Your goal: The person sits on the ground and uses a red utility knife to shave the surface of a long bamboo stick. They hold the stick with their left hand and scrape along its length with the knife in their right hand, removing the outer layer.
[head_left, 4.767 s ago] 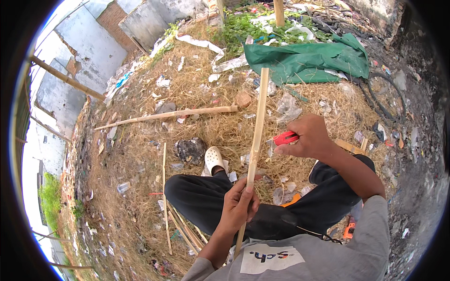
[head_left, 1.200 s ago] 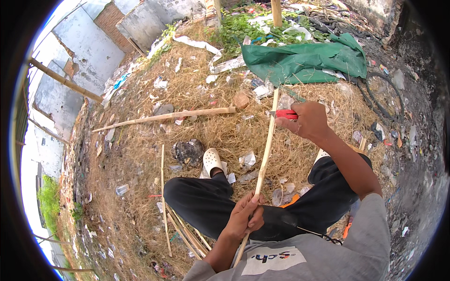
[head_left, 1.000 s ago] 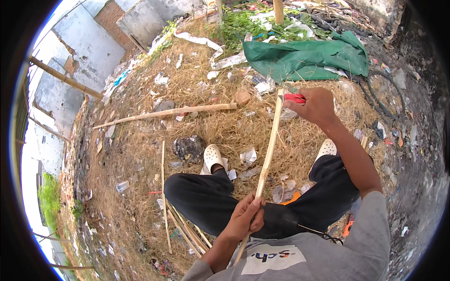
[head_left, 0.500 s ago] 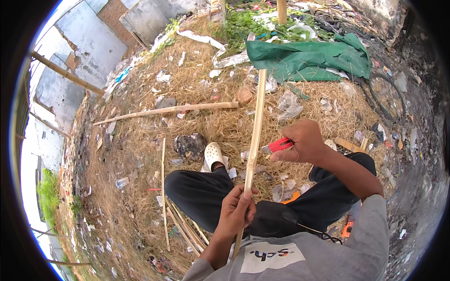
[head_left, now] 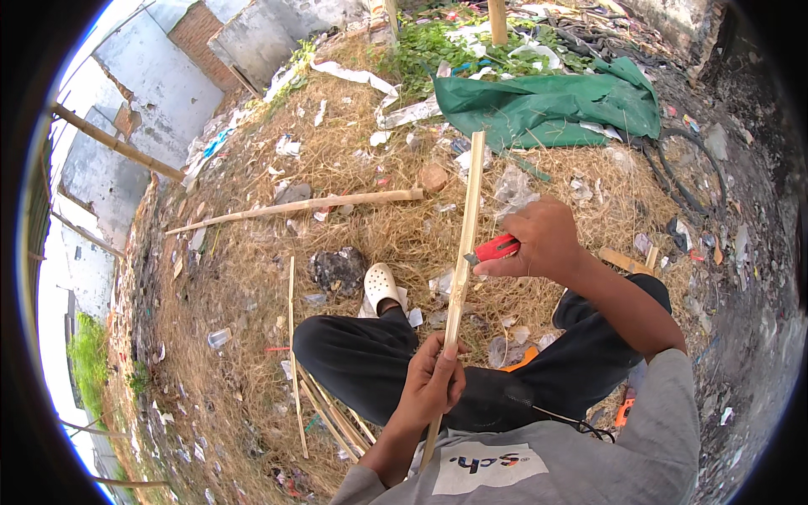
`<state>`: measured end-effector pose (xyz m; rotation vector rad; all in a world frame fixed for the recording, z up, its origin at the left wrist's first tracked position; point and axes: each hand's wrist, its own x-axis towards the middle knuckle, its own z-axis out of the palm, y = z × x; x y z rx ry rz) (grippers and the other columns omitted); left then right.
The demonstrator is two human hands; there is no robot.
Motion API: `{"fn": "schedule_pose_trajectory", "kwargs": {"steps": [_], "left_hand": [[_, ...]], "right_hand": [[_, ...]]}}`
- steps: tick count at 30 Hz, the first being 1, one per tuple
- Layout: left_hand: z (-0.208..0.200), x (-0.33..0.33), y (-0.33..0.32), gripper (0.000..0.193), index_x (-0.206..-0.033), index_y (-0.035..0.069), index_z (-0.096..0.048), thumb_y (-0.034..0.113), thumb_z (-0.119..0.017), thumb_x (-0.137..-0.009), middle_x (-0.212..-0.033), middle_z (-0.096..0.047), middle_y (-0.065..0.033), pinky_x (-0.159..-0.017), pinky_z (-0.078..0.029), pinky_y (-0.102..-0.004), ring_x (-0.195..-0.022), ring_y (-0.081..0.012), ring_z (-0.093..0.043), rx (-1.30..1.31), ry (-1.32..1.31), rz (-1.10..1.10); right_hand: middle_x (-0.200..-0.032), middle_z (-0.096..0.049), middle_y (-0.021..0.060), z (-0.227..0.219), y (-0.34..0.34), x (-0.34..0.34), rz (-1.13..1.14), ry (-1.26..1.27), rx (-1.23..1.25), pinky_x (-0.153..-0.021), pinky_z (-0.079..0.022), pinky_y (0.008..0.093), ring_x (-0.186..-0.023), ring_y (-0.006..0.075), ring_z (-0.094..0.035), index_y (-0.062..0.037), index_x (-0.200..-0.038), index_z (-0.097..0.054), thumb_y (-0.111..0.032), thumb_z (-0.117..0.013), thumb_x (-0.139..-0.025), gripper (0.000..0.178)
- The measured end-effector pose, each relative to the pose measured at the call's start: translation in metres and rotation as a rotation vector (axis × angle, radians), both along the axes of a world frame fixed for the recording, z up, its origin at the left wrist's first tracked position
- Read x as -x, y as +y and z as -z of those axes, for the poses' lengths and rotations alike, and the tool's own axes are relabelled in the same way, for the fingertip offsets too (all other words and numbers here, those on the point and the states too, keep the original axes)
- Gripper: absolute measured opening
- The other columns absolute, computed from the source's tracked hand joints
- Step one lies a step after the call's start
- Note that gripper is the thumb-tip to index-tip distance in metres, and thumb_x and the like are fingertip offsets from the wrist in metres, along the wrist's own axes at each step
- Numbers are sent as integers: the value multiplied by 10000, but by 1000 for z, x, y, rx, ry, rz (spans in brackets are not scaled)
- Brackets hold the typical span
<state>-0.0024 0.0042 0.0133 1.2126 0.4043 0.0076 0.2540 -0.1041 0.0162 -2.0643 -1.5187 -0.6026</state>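
A long split bamboo strip (head_left: 468, 220) stands tilted in front of me, its lower end running down against my shirt. My left hand (head_left: 434, 379) is wrapped round its lower part, thumb on the front. In my right hand (head_left: 543, 240) is a red utility knife (head_left: 497, 248), gripped in the fist. Its short blade points left and touches, or nearly touches, the strip's right edge at about mid-length. More bamboo strips (head_left: 331, 414) lie on the ground beside my left thigh, and one thin strip (head_left: 295, 353) lies a little apart from them.
Dry grass with scattered litter surrounds me. A bamboo pole (head_left: 295, 206) lies ahead on the left, near a dark stone (head_left: 338, 270). A green tarp (head_left: 547, 109) is spread at the far side. Orange objects (head_left: 624, 412) lie by my right leg. Walls (head_left: 156, 76) stand at far left.
My right hand has brought the knife up and slightly left, against the strip's edge. The strip's top has tipped a little to the right. My left hand keeps its hold.
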Motion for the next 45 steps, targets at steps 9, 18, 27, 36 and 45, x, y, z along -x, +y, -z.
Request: {"fn": "schedule_pose_trajectory", "kwargs": {"steps": [9, 18, 27, 36, 45], "left_hand": [[10, 12, -13, 262, -1027, 68, -464, 307, -362, -1058, -522, -457, 22, -363, -283, -189, -380, -30, -360, -1, 5, 119], [12, 26, -14, 267, -1022, 51, -463, 299, -370, -1058, -521, -456, 22, -392, -286, -186, -398, -27, -369, 2, -3, 131], [11, 49, -29, 260, -1109, 39, -508, 275, -419, -1046, -579, -479, 25, -416, -273, -186, -445, -26, -398, 33, 88, 171], [-2, 20, 0, 475, -1480, 68, -346, 217, -447, -1041, -680, -552, -2, -462, -313, -175, -511, -20, -412, -68, 29, -45], [3, 21, -11, 488, -1486, 54, -333, 192, -461, -1036, -678, -529, 7, -515, -337, -179, -584, -32, -451, -14, 49, -57]], "right_hand": [[-464, -469, 96, -4, -10, -48, 352, 221, -46, -457, -396, 397, -440, 298, -513, -90, -547, -559, -688, -693, -685, 628], [-493, -529, 106, -4, -15, -58, 307, 92, -7, -485, -423, 398, -472, 295, -557, -85, -568, -604, -698, -672, -707, 632], [-530, -514, 114, -18, -43, -130, 703, 445, -150, -530, -420, 395, -527, 297, -534, -47, -647, -631, -699, -500, -859, 697], [-446, -445, 77, -9, -3, 30, -66, 213, 74, -443, -378, 401, -422, 284, -501, -92, -517, -530, -750, -660, -673, 688], [-424, -437, 72, -9, 0, -2, 136, 210, 77, -408, -365, 387, -391, 277, -493, -86, -491, -536, -757, -648, -684, 707]]}}
